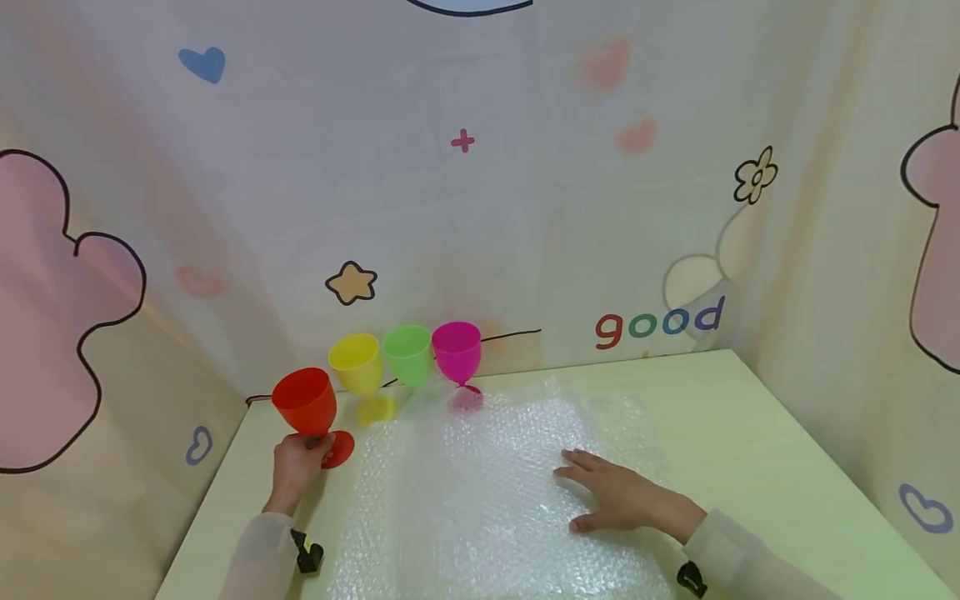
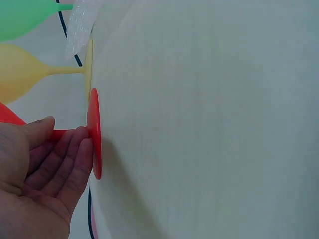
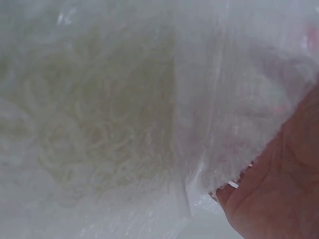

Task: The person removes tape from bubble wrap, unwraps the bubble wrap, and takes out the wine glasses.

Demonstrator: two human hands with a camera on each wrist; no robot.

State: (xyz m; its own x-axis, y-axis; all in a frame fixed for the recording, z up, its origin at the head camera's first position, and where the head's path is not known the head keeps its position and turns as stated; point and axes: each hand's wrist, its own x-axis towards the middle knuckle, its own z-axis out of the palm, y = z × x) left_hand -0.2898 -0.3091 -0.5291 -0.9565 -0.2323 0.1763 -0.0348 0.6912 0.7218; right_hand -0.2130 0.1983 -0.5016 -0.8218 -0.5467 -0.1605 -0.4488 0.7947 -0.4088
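At the left of the table, a red plastic goblet (image 1: 303, 402) is held by my left hand (image 1: 298, 460). The left wrist view has the thumb and fingers about its thin stem, just above the round red base (image 2: 94, 134). A clear sheet of bubble wrap (image 1: 487, 500) lies spread before me. My right hand (image 1: 618, 493) is over the right part of this sheet with its fingers extended and spread. In the right wrist view the bubble wrap (image 3: 109, 109) fills most of the picture, with the palm (image 3: 279, 184) at the right edge.
A yellow goblet (image 1: 356, 364), a green goblet (image 1: 408, 353) and a magenta goblet (image 1: 457, 350) stand along the back edge. The sheet's far edge covers the green and magenta feet. A printed curtain (image 1: 495, 208) hangs behind the pale table (image 1: 738, 442).
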